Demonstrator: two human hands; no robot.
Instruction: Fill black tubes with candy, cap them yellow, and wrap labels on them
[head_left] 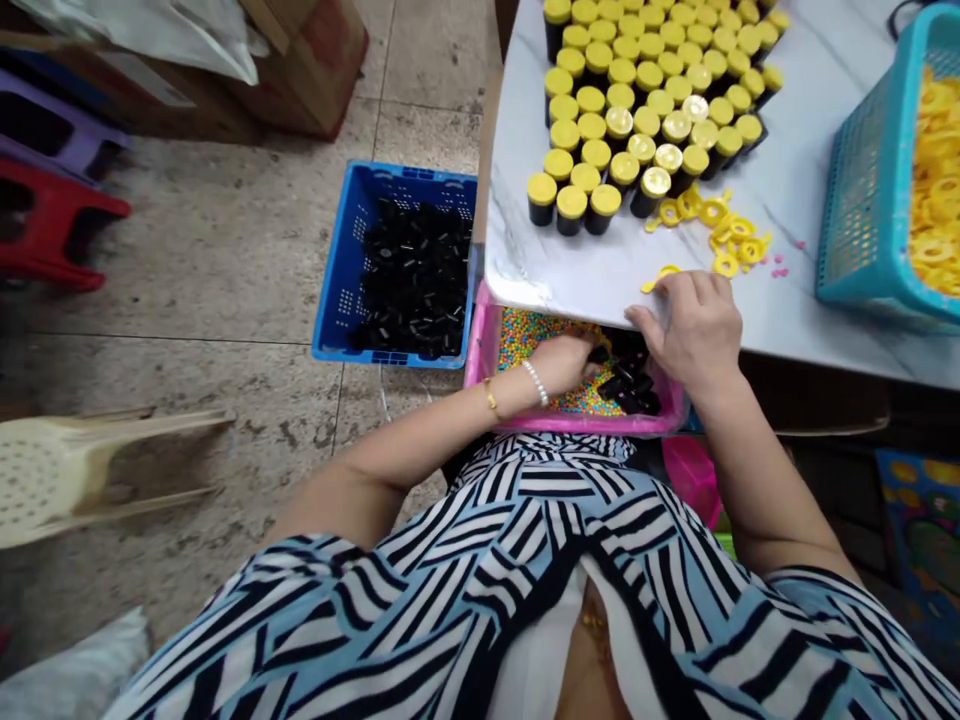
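A white marble-patterned table point(551, 280) bears yellow-capped black plastic cylinders point(646, 121); below its edge, a pink plastic tub point(581, 424) holds tiny multicoloured beads point(525, 332). The left hand point(562, 364) dips in, touching a small black plastic cylinder point(598, 354); pinched or not, I cannot tell. The right hand point(696, 328) curls at the table edge beside a yellow plastic ring point(664, 272), its grip unclear. A blue plastic crate point(325, 310) and a red stool point(45, 232) stand on grey floor tiles point(247, 285)
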